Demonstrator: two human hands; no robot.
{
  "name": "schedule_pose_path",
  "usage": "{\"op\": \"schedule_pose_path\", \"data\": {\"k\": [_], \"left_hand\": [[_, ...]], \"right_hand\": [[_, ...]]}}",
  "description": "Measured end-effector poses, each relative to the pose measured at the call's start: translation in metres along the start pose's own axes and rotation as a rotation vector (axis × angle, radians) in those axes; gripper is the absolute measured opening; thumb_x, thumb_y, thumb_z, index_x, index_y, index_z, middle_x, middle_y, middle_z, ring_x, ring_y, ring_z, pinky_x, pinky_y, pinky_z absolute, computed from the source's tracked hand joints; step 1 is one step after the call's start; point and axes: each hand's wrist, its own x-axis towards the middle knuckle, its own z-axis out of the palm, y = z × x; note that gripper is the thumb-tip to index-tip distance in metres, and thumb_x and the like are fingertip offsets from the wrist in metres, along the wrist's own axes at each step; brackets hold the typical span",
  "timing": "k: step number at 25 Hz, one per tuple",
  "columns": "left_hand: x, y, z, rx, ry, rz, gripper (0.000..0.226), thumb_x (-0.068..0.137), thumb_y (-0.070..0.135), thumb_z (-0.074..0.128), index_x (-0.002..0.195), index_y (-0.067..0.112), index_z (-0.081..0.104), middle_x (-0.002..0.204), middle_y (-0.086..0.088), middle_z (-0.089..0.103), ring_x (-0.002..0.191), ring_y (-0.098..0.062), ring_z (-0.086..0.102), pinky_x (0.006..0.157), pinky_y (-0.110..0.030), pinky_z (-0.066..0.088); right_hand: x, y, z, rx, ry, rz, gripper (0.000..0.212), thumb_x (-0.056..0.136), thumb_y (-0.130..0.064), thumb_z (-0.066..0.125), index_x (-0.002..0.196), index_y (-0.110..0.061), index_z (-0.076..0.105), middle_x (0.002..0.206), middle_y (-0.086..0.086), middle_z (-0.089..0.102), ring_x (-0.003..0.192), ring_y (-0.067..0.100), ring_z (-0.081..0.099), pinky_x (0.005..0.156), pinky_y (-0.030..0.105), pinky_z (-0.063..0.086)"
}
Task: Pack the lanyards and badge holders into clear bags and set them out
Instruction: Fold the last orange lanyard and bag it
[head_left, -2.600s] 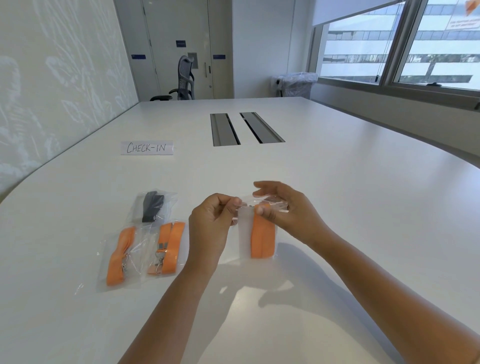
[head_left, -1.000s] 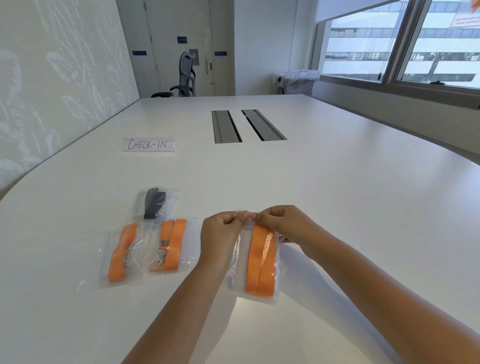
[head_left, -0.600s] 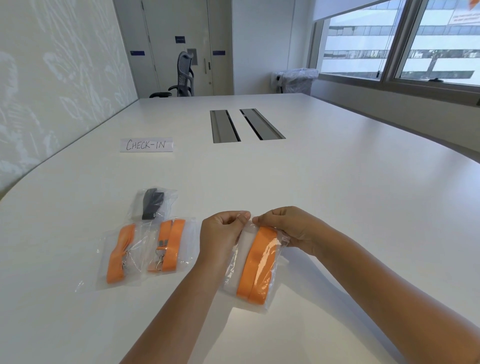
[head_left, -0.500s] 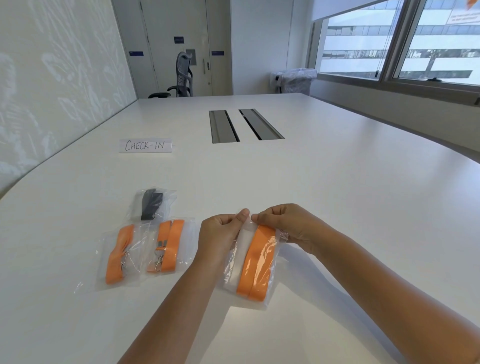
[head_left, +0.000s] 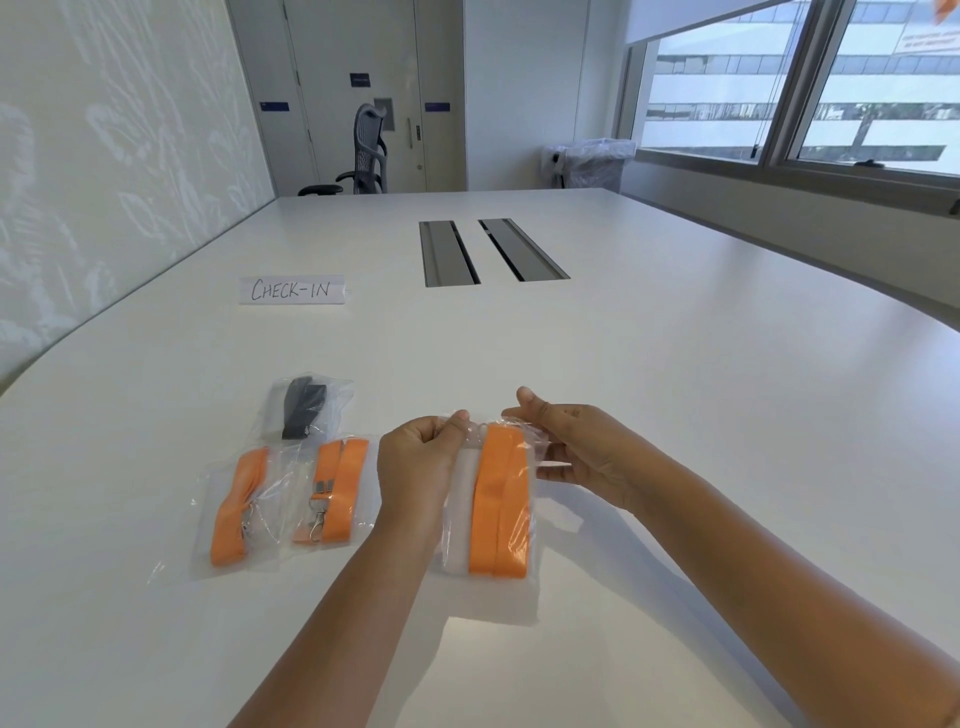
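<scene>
A clear bag (head_left: 491, 519) with a folded orange lanyard and a white badge holder inside hangs between my hands, just above the white table (head_left: 675, 415). My left hand (head_left: 415, 467) pinches the bag's top left corner. My right hand (head_left: 576, 449) holds the bag's top right side, fingers along its edge and thumb raised. To the left lie three packed bags: one orange-lanyard bag (head_left: 234, 509), a second orange-lanyard bag (head_left: 332, 488) with its metal clip visible, and behind them a bag with a black lanyard (head_left: 304, 408).
A paper sign reading CHECK-IN (head_left: 292, 289) lies further back on the left. Two grey cable slots (head_left: 488, 252) sit in the table's middle. An office chair (head_left: 363, 156) and a lined bin (head_left: 592, 163) stand beyond the far end. Windows run along the right.
My right hand has slid from the bag's top middle to its right side and loosened, thumb lifting. The bag now hangs straighter. My left hand keeps its pinch.
</scene>
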Motion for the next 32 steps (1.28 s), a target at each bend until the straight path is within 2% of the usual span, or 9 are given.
{"op": "schedule_pose_path", "data": {"k": [4, 8, 10, 13, 16, 19, 24, 27, 32], "left_hand": [[0.001, 0.001, -0.004, -0.019, 0.108, 0.026, 0.038, 0.084, 0.031, 0.064, 0.057, 0.007, 0.051, 0.052, -0.004, 0.038, 0.056, -0.02, 0.036, 0.056, -0.031, 0.035], [0.001, -0.002, -0.003, 0.014, 0.146, 0.057, 0.044, 0.086, 0.03, 0.062, 0.052, 0.006, 0.046, 0.041, 0.005, 0.031, 0.047, -0.014, 0.028, 0.049, -0.025, 0.03], [-0.001, -0.003, -0.002, 0.151, 0.181, 0.151, 0.043, 0.087, 0.032, 0.059, 0.055, 0.004, 0.05, 0.043, 0.006, 0.034, 0.045, -0.011, 0.03, 0.049, -0.021, 0.032], [-0.004, -0.003, 0.0, 0.323, 0.262, 0.317, 0.035, 0.09, 0.032, 0.052, 0.062, 0.012, 0.05, 0.05, 0.009, 0.044, 0.047, -0.008, 0.04, 0.046, -0.006, 0.034], [-0.003, -0.005, 0.0, 0.413, 0.304, 0.363, 0.033, 0.092, 0.033, 0.049, 0.068, 0.011, 0.053, 0.055, 0.006, 0.049, 0.049, -0.007, 0.042, 0.046, -0.016, 0.028], [-0.002, -0.005, -0.001, 0.461, 0.329, 0.386, 0.031, 0.093, 0.032, 0.048, 0.07, 0.012, 0.052, 0.059, 0.003, 0.051, 0.049, -0.006, 0.042, 0.046, -0.018, 0.025], [0.0, -0.006, -0.004, 0.486, 0.313, 0.377, 0.032, 0.093, 0.032, 0.048, 0.07, 0.011, 0.051, 0.059, 0.004, 0.049, 0.051, -0.006, 0.042, 0.046, -0.02, 0.028], [0.0, -0.006, -0.004, 0.491, 0.268, 0.36, 0.032, 0.093, 0.032, 0.048, 0.069, 0.012, 0.05, 0.054, 0.009, 0.045, 0.05, -0.007, 0.042, 0.047, -0.017, 0.026], [0.002, -0.008, -0.002, 0.455, 0.152, 0.347, 0.038, 0.093, 0.031, 0.05, 0.062, 0.008, 0.049, 0.05, 0.004, 0.045, 0.049, -0.01, 0.039, 0.047, -0.023, 0.03]], "right_hand": [[0.003, 0.003, 0.002, 0.028, 0.036, 0.062, 0.045, 0.07, -0.053, 0.064, 0.086, -0.012, 0.068, 0.089, 0.007, 0.07, 0.086, 0.022, 0.065, 0.088, 0.036, 0.053], [0.006, 0.008, 0.0, 0.084, 0.076, 0.023, 0.034, 0.076, -0.039, 0.069, 0.089, -0.007, 0.071, 0.079, 0.003, 0.07, 0.073, 0.014, 0.064, 0.073, 0.028, 0.055], [0.006, 0.009, -0.001, 0.097, 0.093, -0.015, 0.026, 0.076, -0.035, 0.07, 0.081, -0.009, 0.072, 0.071, -0.001, 0.069, 0.067, 0.01, 0.064, 0.066, 0.024, 0.054], [0.007, 0.01, 0.003, -0.009, 0.136, -0.099, 0.026, 0.078, -0.038, 0.068, 0.07, -0.013, 0.07, 0.062, -0.007, 0.068, 0.06, 0.003, 0.063, 0.06, 0.019, 0.053], [0.008, 0.01, 0.008, -0.162, 0.187, -0.209, 0.03, 0.083, -0.041, 0.063, 0.066, -0.016, 0.066, 0.059, -0.011, 0.066, 0.055, 0.001, 0.061, 0.055, 0.014, 0.05], [0.006, 0.008, 0.008, -0.276, 0.211, -0.324, 0.024, 0.082, -0.044, 0.062, 0.076, -0.02, 0.062, 0.066, -0.011, 0.067, 0.057, 0.002, 0.063, 0.056, 0.014, 0.05], [0.006, 0.008, 0.004, -0.504, 0.151, -0.43, 0.024, 0.073, -0.044, 0.072, 0.085, -0.025, 0.064, 0.087, -0.007, 0.068, 0.074, 0.013, 0.065, 0.069, 0.025, 0.052], [0.006, 0.007, 0.001, -0.512, 0.124, -0.411, 0.02, 0.074, -0.045, 0.07, 0.078, -0.027, 0.064, 0.077, -0.015, 0.066, 0.066, 0.004, 0.061, 0.062, 0.017, 0.047], [0.002, -0.003, -0.004, -0.606, -0.127, -0.318, 0.028, 0.066, -0.059, 0.058, 0.077, -0.034, 0.061, 0.082, -0.019, 0.062, 0.064, 0.001, 0.058, 0.056, 0.01, 0.042]]}}
